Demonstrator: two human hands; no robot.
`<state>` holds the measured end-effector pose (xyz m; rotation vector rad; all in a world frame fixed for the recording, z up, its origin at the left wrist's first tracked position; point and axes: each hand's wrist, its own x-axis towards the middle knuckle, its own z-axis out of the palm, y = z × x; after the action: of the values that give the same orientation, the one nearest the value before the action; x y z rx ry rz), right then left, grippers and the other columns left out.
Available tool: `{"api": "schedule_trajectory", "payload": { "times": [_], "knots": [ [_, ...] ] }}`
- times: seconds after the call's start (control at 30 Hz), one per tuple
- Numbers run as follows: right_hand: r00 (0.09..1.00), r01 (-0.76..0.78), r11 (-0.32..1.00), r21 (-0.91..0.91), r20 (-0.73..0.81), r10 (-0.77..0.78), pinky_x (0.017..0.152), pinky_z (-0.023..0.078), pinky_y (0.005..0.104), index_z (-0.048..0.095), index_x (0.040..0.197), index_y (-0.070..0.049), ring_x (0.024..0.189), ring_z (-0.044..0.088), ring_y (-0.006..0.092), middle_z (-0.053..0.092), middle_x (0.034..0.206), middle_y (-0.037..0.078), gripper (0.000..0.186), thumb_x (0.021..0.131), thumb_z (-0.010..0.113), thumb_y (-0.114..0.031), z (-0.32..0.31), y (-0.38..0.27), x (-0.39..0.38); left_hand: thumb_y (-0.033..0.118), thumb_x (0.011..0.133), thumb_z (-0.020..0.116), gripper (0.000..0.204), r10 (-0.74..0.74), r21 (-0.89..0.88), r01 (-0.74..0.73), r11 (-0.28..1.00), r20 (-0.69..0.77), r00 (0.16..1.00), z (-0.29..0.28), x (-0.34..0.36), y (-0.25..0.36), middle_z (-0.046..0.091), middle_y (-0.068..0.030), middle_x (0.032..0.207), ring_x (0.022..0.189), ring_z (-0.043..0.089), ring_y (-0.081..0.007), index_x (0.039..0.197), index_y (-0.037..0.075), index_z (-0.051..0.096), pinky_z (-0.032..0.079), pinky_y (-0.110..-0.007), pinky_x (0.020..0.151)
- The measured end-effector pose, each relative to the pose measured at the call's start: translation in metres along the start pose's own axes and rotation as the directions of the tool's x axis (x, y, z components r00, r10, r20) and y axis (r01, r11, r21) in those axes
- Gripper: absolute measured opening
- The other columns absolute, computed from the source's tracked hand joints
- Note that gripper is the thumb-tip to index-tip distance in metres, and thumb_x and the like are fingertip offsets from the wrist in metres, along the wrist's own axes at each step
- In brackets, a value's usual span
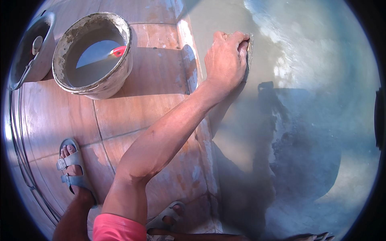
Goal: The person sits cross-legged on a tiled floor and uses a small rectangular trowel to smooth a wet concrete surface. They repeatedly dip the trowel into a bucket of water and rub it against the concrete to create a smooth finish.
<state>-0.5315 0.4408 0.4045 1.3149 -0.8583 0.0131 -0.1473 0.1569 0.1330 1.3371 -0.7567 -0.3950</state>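
My left hand [227, 60] is closed around a thin, flat scraper [250, 58], seen nearly edge-on, so its full shape is hidden. The scraper meets a smooth grey surface [241, 116] that looks coated with wet cement, paler toward the right. Only the fingertips of my right hand [317, 237] show at the bottom edge. They look stretched out against the grey surface, with nothing visible in them. To the left of my left hand stands a cement-crusted bucket [128, 60] of greyish liquid, with a red-handled tool [119, 51] leaning inside.
A second grey bucket [44, 60] stands at the far left. Dark cables [25, 168] run along the left rim. My sandalled feet, the left foot [72, 160] and another sandal [167, 215], rest on brownish tiles [132, 110]. A raised, smeared edge [205, 148] borders the grey surface.
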Motion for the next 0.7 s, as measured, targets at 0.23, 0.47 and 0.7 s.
{"api": "schedule_trajectory", "payload": {
  "times": [0.23,0.47,0.7],
  "knots": [
    [1.000,-0.017,1.000,0.005,0.013,0.017,0.102,0.043,0.0582,0.054,0.129,0.010,0.128,0.046,0.0489,0.043,0.141,0.032,0.042,0.104,0.048,-0.024,-0.007,-0.001,0.006,0.015,0.094,0.060,0.018,-0.122,-0.160,0.143,0.977,0.134,0.983,0.004,-0.083,-0.006,0.057,-0.0180,0.101,0.089,0.063,-0.0348,0.109,0.012,0.067,0.050,-0.045,0.077],
    [0.981,-0.189,0.942,0.276,0.004,0.195,0.108,0.038,0.0572,0.052,0.133,0.007,0.133,0.043,0.0455,0.038,0.148,0.029,0.044,0.102,0.052,-0.025,-0.004,-0.014,0.007,0.012,0.094,0.060,0.018,-0.006,-0.018,0.007,1.000,0.007,1.000,0.000,0.004,-0.009,0.063,-0.0155,0.093,0.091,0.061,-0.0284,0.108,0.005,0.069,0.050,-0.038,0.079],
    [0.993,-0.114,0.988,0.101,0.013,0.113,0.110,0.035,0.0587,0.053,0.132,0.008,0.134,0.042,0.0460,0.039,0.147,0.029,0.046,0.103,0.049,-0.028,-0.010,-0.008,0.010,0.010,0.094,0.059,0.020,-0.164,-0.121,0.189,0.975,0.188,0.968,-0.001,-0.099,-0.018,0.062,-0.0166,0.096,0.091,0.062,-0.0280,0.111,0.004,0.067,0.050,-0.037,0.082]
  ]
}}
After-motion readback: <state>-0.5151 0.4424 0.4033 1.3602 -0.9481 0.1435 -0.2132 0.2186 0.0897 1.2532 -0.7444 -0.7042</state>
